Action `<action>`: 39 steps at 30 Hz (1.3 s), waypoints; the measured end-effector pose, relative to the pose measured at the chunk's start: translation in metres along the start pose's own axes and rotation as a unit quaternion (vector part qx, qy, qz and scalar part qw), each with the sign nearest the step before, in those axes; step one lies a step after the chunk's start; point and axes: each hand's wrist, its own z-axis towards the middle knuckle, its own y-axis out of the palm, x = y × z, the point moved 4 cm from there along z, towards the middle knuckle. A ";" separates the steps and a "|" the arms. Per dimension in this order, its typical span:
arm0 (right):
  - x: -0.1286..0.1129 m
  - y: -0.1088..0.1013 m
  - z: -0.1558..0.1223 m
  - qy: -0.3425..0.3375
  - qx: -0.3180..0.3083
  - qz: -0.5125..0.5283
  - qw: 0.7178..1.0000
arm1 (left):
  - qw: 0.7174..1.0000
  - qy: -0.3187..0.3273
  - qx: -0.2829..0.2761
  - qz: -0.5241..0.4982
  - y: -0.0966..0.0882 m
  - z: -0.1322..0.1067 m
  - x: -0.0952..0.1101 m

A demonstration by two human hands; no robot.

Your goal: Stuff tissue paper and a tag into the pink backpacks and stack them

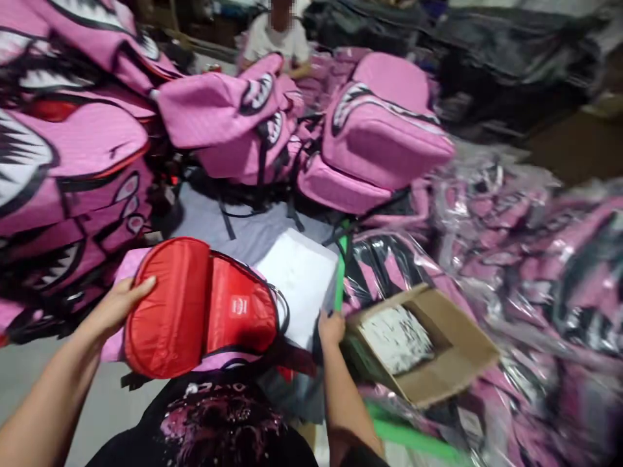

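Observation:
A pink backpack point(129, 263) lies opened out in front of me, its red lining point(170, 311) facing up and a small white label on the smaller red half. My left hand point(127, 299) grips its left edge, thumb on the red lining. On the other side, my right hand point(331, 329) is closed beside the right edge of a white sheet or slab point(299, 275); a dark edge shows at its fingers, and what it holds is not clear. The slab lies just beyond the backpack's right end, on a grey cloth surface point(204, 211).
Pink backpacks point(384, 136) with shark-mouth prints stand piled behind and at left point(73, 149). An open cardboard box point(452, 350) with white labels or packets sits at right, near plastic-wrapped backpacks point(545, 259) and a green frame edge point(418, 441). A person point(277, 39) sits at the back.

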 end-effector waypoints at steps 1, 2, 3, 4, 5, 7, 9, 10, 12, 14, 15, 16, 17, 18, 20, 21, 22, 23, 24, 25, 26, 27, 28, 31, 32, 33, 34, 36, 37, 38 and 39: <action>0.011 0.003 0.007 0.034 0.006 0.013 0.999 | 1.000 -0.030 0.002 0.003 0.001 0.002 -0.002; 0.015 0.008 0.015 0.050 0.007 0.030 0.998 | 0.998 -0.056 0.003 0.004 0.002 0.002 -0.003; 0.013 0.014 0.022 0.049 0.002 0.049 0.998 | 0.998 -0.070 0.007 0.001 0.004 -0.001 -0.004; 0.008 0.020 0.028 0.041 -0.007 0.068 0.997 | 0.997 -0.074 0.013 0.001 0.006 -0.005 -0.004; 0.001 0.025 0.034 0.033 -0.018 0.088 0.995 | 0.997 -0.075 0.016 0.000 0.008 -0.008 -0.003; -0.009 0.033 0.043 0.023 -0.033 0.122 0.992 | 0.997 -0.071 0.025 0.003 0.011 -0.010 -0.004; -0.012 0.037 0.051 0.026 -0.028 0.148 0.988 | 0.997 -0.064 0.041 0.012 0.011 -0.006 -0.006; -0.011 0.038 0.054 0.032 -0.020 0.159 0.986 | 0.997 -0.062 0.050 0.017 0.009 -0.004 -0.008; -0.008 0.040 0.061 0.041 -0.007 0.181 0.983 | 0.996 -0.062 0.062 0.022 0.005 0.002 -0.012; -0.006 0.044 0.065 0.048 -0.002 0.202 0.978 | 0.996 -0.067 0.064 0.019 0.002 0.005 -0.015; -0.006 0.045 0.066 0.049 0.000 0.211 0.976 | 0.995 -0.069 0.064 0.018 0.002 0.005 -0.016; -0.006 0.046 0.066 0.049 0.001 0.218 0.975 | 0.995 -0.071 0.063 0.017 0.001 0.005 -0.017; -0.006 0.047 0.066 0.047 0.004 0.220 0.974 | 0.995 -0.071 0.062 0.016 0.001 0.005 -0.017; -0.007 0.046 0.064 0.044 0.007 0.218 0.975 | 0.996 -0.071 0.060 0.015 0.001 0.005 -0.017; -0.010 0.043 0.059 0.031 0.015 0.206 0.978 | 0.996 -0.069 0.052 0.013 0.002 0.004 -0.016; -0.013 0.041 0.056 0.018 0.017 0.185 0.982 | 0.997 -0.067 0.047 0.012 0.003 0.003 -0.015; -0.016 0.038 0.053 0.001 0.017 0.154 0.988 | 0.997 -0.065 0.042 0.011 0.003 0.003 -0.015; -0.019 0.036 0.049 -0.020 0.016 0.116 0.993 | 0.997 -0.064 0.035 0.010 0.003 0.002 -0.014; -0.022 0.034 0.046 -0.042 0.016 0.075 0.996 | 0.998 -0.063 0.028 0.009 0.004 0.002 -0.013; -0.024 0.031 0.043 -0.063 0.020 0.035 0.997 | 0.998 -0.062 0.020 0.009 0.004 0.002 -0.013; -0.026 0.029 0.040 -0.082 0.028 0.006 0.996 | 0.998 -0.060 0.012 0.008 0.005 0.001 -0.012; -0.028 0.028 0.037 -0.097 0.042 -0.010 0.994 | 0.998 -0.059 0.006 0.008 0.005 0.001 -0.012; -0.028 0.026 0.035 -0.109 0.058 -0.018 0.992 | 0.998 -0.057 0.003 0.009 0.005 0.001 -0.011; -0.027 0.024 0.031 -0.117 0.095 -0.014 0.988 | 0.998 -0.057 -0.006 0.020 0.005 0.001 -0.010; -0.027 0.023 0.030 -0.113 0.105 -0.009 0.988 | 0.998 -0.056 -0.011 0.023 0.006 0.002 -0.010; -0.026 0.023 0.030 -0.110 0.113 -0.007 0.987 | 0.998 -0.055 -0.016 0.025 0.006 0.002 -0.009; -0.027 0.023 0.031 -0.112 0.121 -0.006 0.986 | 0.998 -0.051 -0.022 0.026 0.006 0.003 -0.009; -0.029 0.023 0.031 -0.126 0.134 -0.011 0.983 | 0.998 -0.044 -0.026 0.021 0.006 0.004 -0.009; -0.030 0.022 0.031 -0.137 0.138 -0.013 0.981 | 0.999 -0.042 -0.026 0.018 0.006 0.004 -0.009; -0.032 0.022 0.030 -0.149 0.144 -0.012 0.978 | 0.999 -0.042 -0.027 0.015 0.005 0.004 -0.009; -0.033 0.021 0.029 -0.160 0.150 -0.008 0.976 | 0.999 -0.044 -0.028 0.014 0.004 0.005 -0.010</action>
